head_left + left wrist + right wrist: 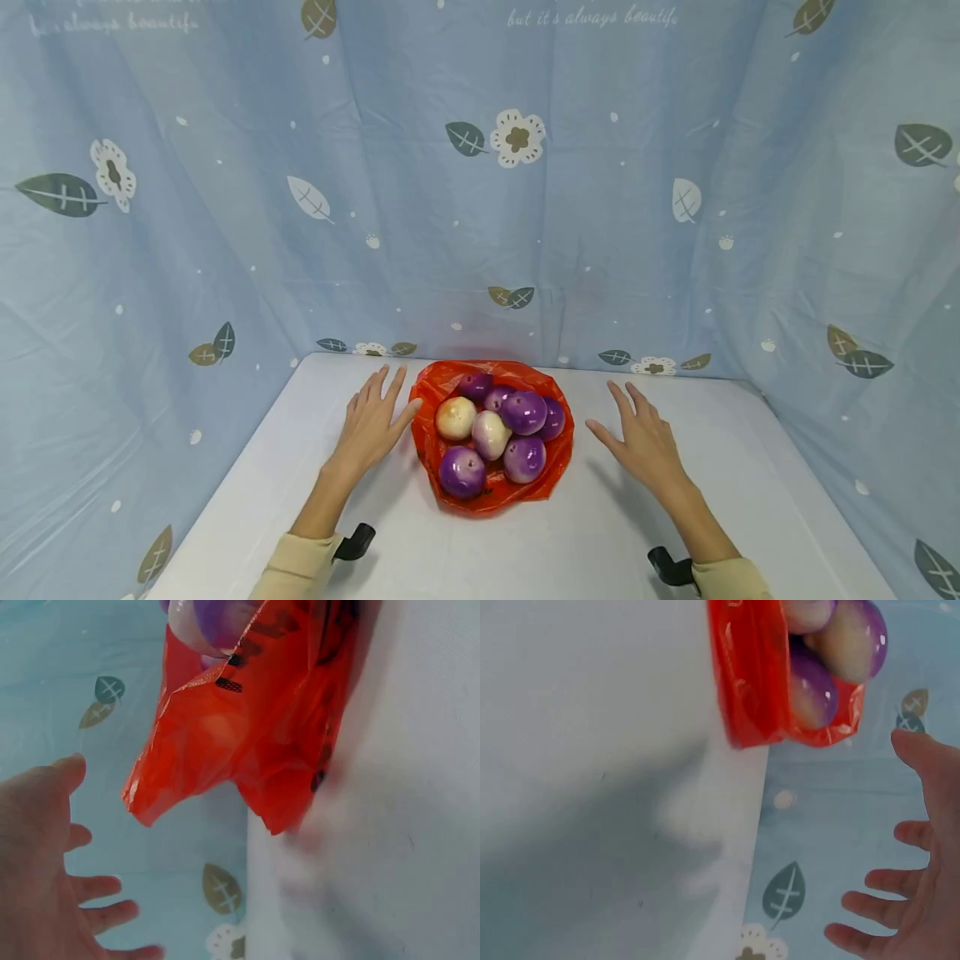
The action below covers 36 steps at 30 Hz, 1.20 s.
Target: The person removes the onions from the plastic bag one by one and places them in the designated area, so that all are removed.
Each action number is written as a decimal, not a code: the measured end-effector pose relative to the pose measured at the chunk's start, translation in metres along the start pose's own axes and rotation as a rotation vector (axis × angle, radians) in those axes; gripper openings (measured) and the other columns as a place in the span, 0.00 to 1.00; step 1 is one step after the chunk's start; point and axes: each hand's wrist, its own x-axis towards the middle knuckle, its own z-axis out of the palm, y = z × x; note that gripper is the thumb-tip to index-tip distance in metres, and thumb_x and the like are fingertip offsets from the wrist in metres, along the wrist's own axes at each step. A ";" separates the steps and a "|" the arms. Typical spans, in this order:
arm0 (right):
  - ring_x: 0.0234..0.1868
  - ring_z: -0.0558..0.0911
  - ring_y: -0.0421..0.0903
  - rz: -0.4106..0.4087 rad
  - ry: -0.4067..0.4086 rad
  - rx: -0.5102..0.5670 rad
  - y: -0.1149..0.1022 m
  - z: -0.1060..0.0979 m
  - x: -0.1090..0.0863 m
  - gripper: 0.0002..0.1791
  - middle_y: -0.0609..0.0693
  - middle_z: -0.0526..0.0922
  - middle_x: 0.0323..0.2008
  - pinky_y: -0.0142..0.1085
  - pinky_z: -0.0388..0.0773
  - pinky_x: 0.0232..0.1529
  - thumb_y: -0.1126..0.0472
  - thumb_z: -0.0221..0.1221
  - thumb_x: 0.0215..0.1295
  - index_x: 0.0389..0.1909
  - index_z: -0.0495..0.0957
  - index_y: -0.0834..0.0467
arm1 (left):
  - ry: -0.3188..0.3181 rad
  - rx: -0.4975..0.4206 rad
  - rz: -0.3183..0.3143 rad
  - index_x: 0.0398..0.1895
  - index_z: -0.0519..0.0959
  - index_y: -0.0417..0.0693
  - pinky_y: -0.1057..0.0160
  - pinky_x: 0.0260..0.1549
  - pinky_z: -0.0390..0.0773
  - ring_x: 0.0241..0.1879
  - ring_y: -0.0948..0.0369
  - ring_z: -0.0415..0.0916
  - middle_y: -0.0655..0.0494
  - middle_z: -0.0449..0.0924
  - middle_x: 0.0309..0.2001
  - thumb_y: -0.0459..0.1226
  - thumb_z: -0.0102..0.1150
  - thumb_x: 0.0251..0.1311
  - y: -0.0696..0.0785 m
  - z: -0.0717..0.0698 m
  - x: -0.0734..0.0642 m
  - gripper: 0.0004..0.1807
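Note:
A red plastic bag (553,468) sits with its mouth spread wide on a white table. Inside lie several glossy, round purple-and-white turnips (524,459), two of them mostly cream-coloured. My left hand (371,425) hovers just left of the bag, fingers spread and nothing held. In the left wrist view, a gap shows between that hand (37,862) and the bag's crumpled side (202,742). Farther off on the right, my right hand (645,437) is held above the table, fingers apart and holding nothing. The right wrist view shows turnips (855,641) rising above the bag's rim.
The white table (517,558) reaches back to a blue curtain (420,233) printed with leaves and flowers, which also hangs along both sides. Black wrist mounts (356,542) stick out inward from both cream sleeves.

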 end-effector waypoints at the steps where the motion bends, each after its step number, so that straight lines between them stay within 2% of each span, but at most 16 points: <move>1: 0.65 0.67 0.72 0.000 0.000 0.011 -0.002 0.000 0.001 0.47 0.68 0.58 0.72 0.73 0.69 0.56 0.31 0.55 0.63 0.75 0.55 0.53 | 0.002 -0.031 -0.005 0.78 0.52 0.55 0.27 0.63 0.60 0.72 0.39 0.53 0.40 0.52 0.76 0.62 0.44 0.68 0.000 0.001 0.001 0.41; 4: 0.63 0.70 0.71 0.001 -0.003 0.046 -0.009 0.001 0.004 0.47 0.68 0.60 0.71 0.71 0.72 0.55 0.32 0.56 0.62 0.75 0.56 0.53 | -0.002 -0.148 -0.030 0.78 0.53 0.56 0.29 0.59 0.68 0.68 0.39 0.61 0.41 0.56 0.74 0.62 0.46 0.68 0.001 0.003 0.004 0.41; 8: 0.62 0.72 0.69 0.001 -0.020 0.094 -0.017 0.003 0.007 0.46 0.68 0.62 0.69 0.68 0.75 0.53 0.35 0.59 0.62 0.75 0.56 0.53 | -0.027 -0.286 -0.056 0.78 0.53 0.58 0.30 0.60 0.69 0.66 0.39 0.66 0.41 0.60 0.71 0.60 0.49 0.67 0.002 0.003 0.006 0.40; 11: 0.63 0.71 0.68 -0.001 -0.035 0.132 -0.022 0.005 0.007 0.45 0.68 0.63 0.69 0.67 0.77 0.52 0.37 0.60 0.62 0.75 0.56 0.53 | -0.040 -0.353 -0.072 0.77 0.54 0.58 0.36 0.57 0.75 0.63 0.42 0.71 0.41 0.63 0.69 0.59 0.52 0.67 0.003 0.004 0.006 0.40; 16: 0.64 0.72 0.66 -0.017 -0.044 0.183 -0.031 0.009 0.007 0.45 0.66 0.65 0.67 0.65 0.78 0.52 0.37 0.61 0.62 0.74 0.57 0.52 | -0.008 -0.455 -0.117 0.75 0.61 0.55 0.47 0.48 0.85 0.55 0.45 0.77 0.42 0.71 0.64 0.55 0.54 0.67 0.000 0.008 0.010 0.36; 22: 0.61 0.75 0.64 -0.038 -0.046 0.200 -0.042 0.012 0.010 0.45 0.65 0.67 0.66 0.62 0.81 0.50 0.38 0.64 0.60 0.73 0.58 0.51 | 0.022 -0.534 -0.148 0.72 0.65 0.55 0.51 0.44 0.86 0.50 0.45 0.80 0.40 0.77 0.57 0.51 0.56 0.68 -0.002 0.010 0.013 0.31; 27: 0.52 0.81 0.58 -0.043 -0.064 0.226 -0.052 0.014 0.015 0.46 0.63 0.69 0.65 0.52 0.87 0.42 0.37 0.65 0.57 0.73 0.59 0.49 | 0.004 -0.600 -0.157 0.71 0.67 0.57 0.58 0.36 0.88 0.47 0.45 0.82 0.40 0.79 0.54 0.47 0.58 0.68 -0.002 0.012 0.014 0.29; 30: 0.49 0.81 0.55 -0.039 -0.082 0.253 -0.058 0.015 0.015 0.47 0.61 0.70 0.64 0.48 0.87 0.39 0.35 0.65 0.56 0.73 0.58 0.48 | -0.014 -0.642 -0.150 0.70 0.68 0.55 0.56 0.34 0.88 0.44 0.47 0.83 0.38 0.80 0.53 0.45 0.59 0.67 -0.002 0.014 0.014 0.29; 33: 0.50 0.81 0.56 -0.041 -0.089 0.286 -0.062 0.017 0.014 0.47 0.61 0.71 0.62 0.53 0.86 0.42 0.36 0.65 0.56 0.73 0.59 0.47 | -0.029 -0.670 -0.144 0.70 0.68 0.52 0.52 0.34 0.88 0.40 0.49 0.84 0.36 0.80 0.52 0.44 0.61 0.65 -0.003 0.015 0.014 0.30; 36: 0.54 0.80 0.59 -0.052 -0.081 0.312 -0.066 0.021 0.013 0.47 0.61 0.73 0.60 0.60 0.83 0.47 0.37 0.67 0.55 0.73 0.60 0.47 | -0.041 -0.691 -0.156 0.70 0.68 0.53 0.52 0.33 0.88 0.38 0.50 0.84 0.36 0.81 0.50 0.43 0.62 0.64 -0.004 0.017 0.014 0.30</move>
